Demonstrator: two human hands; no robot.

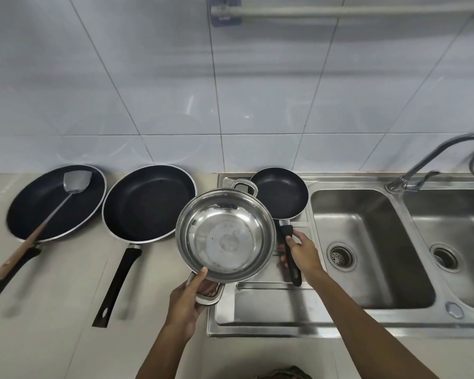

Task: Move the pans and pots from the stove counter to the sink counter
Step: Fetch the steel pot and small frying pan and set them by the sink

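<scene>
A: Where's the pot [225, 236]?

B: Dead centre, over the drainboard [271, 305] edge. The left hand [186, 302] is closed round its near handle at 6 o'clock.

A: And the right hand [301, 253]?

B: Wrapped on the small pan's [281, 196] black handle, at 3 o'clock of the pot; the pan sits on the steel.

A: So which step?

B: Both seem to be arriving at the sink side. Next, I'd judge: set them down flat without clashing rims.

A: What's left?

B: Two big pans at 9 o'clock on the beige counter [52, 310], one [56, 202] holding a spatula [74, 184], the other [148, 202] empty. Sink [367, 214] at 3, tiled wall [148, 91] at 12
</scene>
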